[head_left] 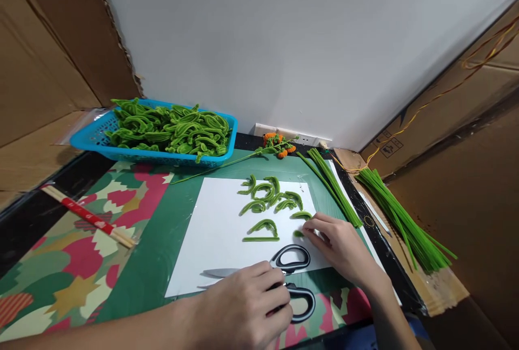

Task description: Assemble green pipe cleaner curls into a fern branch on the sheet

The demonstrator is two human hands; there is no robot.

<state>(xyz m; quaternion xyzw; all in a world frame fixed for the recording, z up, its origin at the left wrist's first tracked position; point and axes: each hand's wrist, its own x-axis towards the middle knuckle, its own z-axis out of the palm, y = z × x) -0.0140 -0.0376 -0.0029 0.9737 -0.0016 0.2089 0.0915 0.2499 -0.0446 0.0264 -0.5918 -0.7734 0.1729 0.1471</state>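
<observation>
White rectangular paper sheet (214, 231): flat on the tabletop (146, 252), which has a green, pink and gold patterned cover. Treat the sheet as the middle of the clock.
Curved fuzzy green pieces (277, 198): loose cluster on the sheet, around 1 o'clock. Closer to the middle there's one bent arc just above a straight fuzzy green strip (261, 239).
Right hand (340, 239): over at 3 o'clock, thumb and fingertips drawn together right by a short fuzzy green piece (299, 233). Honestly can't tell if the grip is pinching it.
Left hand (247, 301): down at 6, fingers curled over the black-and-grey-handled metal scissors (288, 270). Can't tell whether that grip is clenched on them or just resting. Blades point to 9, slightly parted.
Blue plastic mesh basket (233, 133): 10 o'clock, heaped with more green loops.
Wooden chopsticks (52, 193): 9 o'clock, in a red paper sleeve (87, 218) with white marks, too small to read.
Brown cardboard box (425, 123): 2 o'clock, black printed symbols (388, 144) on it, too small to make out.
Long straight green sticks (336, 190): one bunch at 2, another at 3.
Orange fuzzy flowers (281, 152): 1 o'clock, on a green stem.
</observation>
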